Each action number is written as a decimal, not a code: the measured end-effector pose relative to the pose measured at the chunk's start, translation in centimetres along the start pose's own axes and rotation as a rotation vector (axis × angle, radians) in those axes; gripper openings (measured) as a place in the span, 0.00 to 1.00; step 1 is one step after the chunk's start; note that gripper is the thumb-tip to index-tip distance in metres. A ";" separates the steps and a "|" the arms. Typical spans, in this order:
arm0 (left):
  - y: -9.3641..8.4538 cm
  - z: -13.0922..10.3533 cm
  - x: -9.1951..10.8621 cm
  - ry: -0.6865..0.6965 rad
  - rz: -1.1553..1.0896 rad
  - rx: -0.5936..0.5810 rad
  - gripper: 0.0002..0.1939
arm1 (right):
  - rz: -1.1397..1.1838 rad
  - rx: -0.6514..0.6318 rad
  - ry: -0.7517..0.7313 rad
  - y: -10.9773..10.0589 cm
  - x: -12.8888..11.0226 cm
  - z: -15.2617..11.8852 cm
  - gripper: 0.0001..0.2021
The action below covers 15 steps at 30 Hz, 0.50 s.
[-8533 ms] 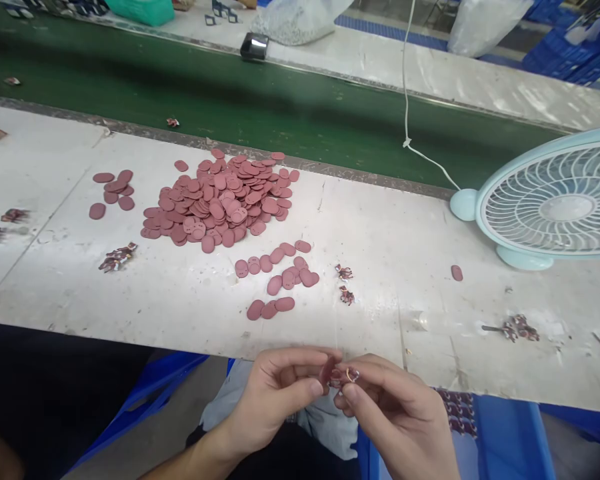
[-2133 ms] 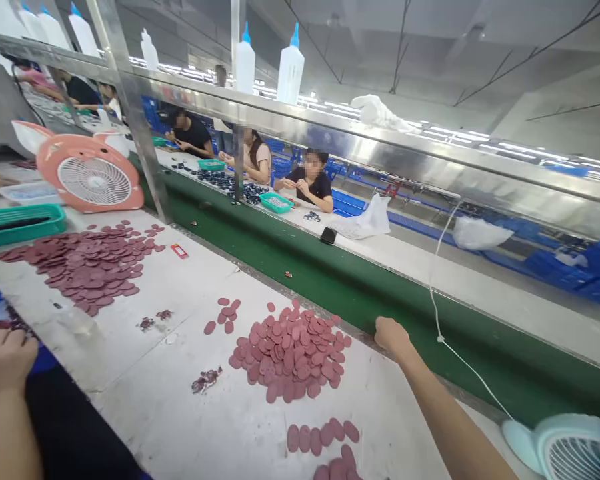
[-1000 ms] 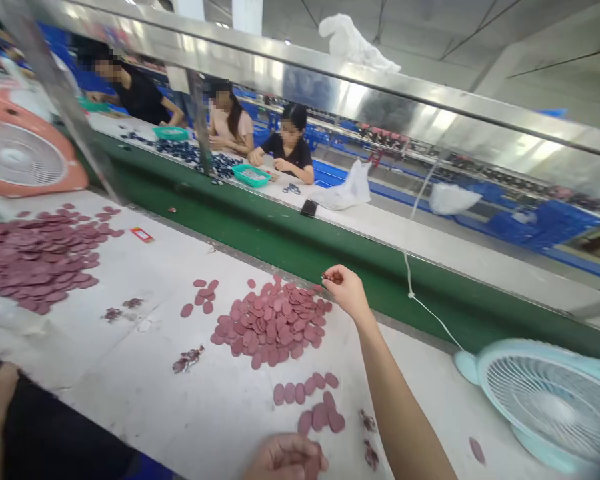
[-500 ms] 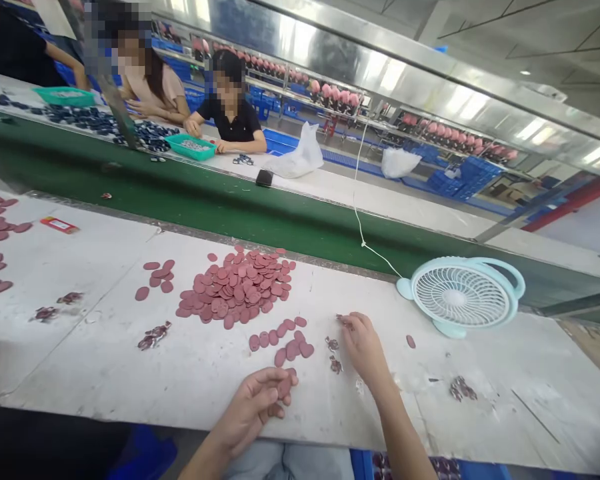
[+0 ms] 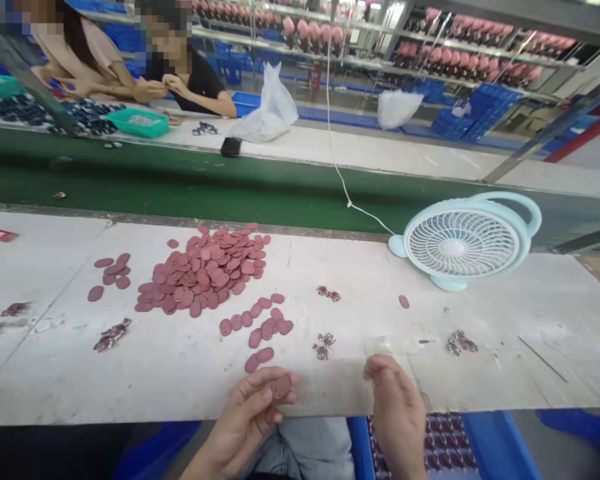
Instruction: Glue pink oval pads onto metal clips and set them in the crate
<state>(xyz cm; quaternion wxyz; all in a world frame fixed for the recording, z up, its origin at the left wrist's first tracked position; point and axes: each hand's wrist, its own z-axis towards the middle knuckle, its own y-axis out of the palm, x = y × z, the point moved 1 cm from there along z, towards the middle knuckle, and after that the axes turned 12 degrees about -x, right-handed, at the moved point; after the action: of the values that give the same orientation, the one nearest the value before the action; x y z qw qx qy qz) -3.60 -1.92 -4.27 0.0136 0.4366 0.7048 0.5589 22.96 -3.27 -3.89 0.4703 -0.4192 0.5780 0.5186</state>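
Observation:
My left hand (image 5: 245,417) pinches a dull-red oval disc (image 5: 282,386) between thumb and fingers, just above the table's front edge. My right hand (image 5: 396,407) is by the same edge, above a blue bin (image 5: 495,433); its fingers are curled together, slightly blurred, and whatever they may hold is hidden. A pair of loose discs (image 5: 259,359) lies just beyond my left hand, with a short row of discs (image 5: 246,319) and a small cluster (image 5: 270,327) farther on. Small shiny dark-red pieces (image 5: 324,345) and a further group of them (image 5: 329,293) lie between the discs and my right hand.
A large heap of discs (image 5: 205,270) covers the left-middle of the white table (image 5: 180,373). At the right stands a pale blue fan (image 5: 463,243), its white cord running upward. A thin stick (image 5: 543,359) lies far right. Co-workers (image 5: 180,73) sit beyond the green strip (image 5: 205,180).
My right hand has drawn back from the shiny pieces toward the table's front edge. My left hand still holds a disc, and two discs now show beyond it. The view has shifted and levelled.

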 end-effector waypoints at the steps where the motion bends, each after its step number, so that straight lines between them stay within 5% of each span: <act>1: 0.5 0.3 -0.6 -0.018 -0.026 0.001 0.14 | 0.194 0.028 0.041 -0.6 -0.4 -0.1 0.16; 5: 2.1 1.3 -2.3 -0.069 -0.104 -0.046 0.14 | 1.170 -0.057 0.173 -2.9 -0.7 1.9 0.31; 8: 2.9 1.7 -2.8 -0.075 -0.109 -0.093 0.13 | 1.488 -0.125 0.197 -3.7 -0.5 3.8 0.20; 11: 3.3 1.8 -3.1 -0.064 -0.114 -0.112 0.12 | 1.397 -0.102 0.199 -3.0 -1.0 3.6 0.14; 15: 3.6 1.8 -3.7 -0.050 -0.118 -0.133 0.13 | 0.755 -0.047 0.169 0.4 -2.7 0.5 0.20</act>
<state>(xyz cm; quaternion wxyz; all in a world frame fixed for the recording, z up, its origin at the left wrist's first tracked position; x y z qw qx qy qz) 1.75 -2.87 -3.85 0.0927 0.4063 0.6902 0.5916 23.17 -2.69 -1.18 0.1874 -0.2290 0.7163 0.6319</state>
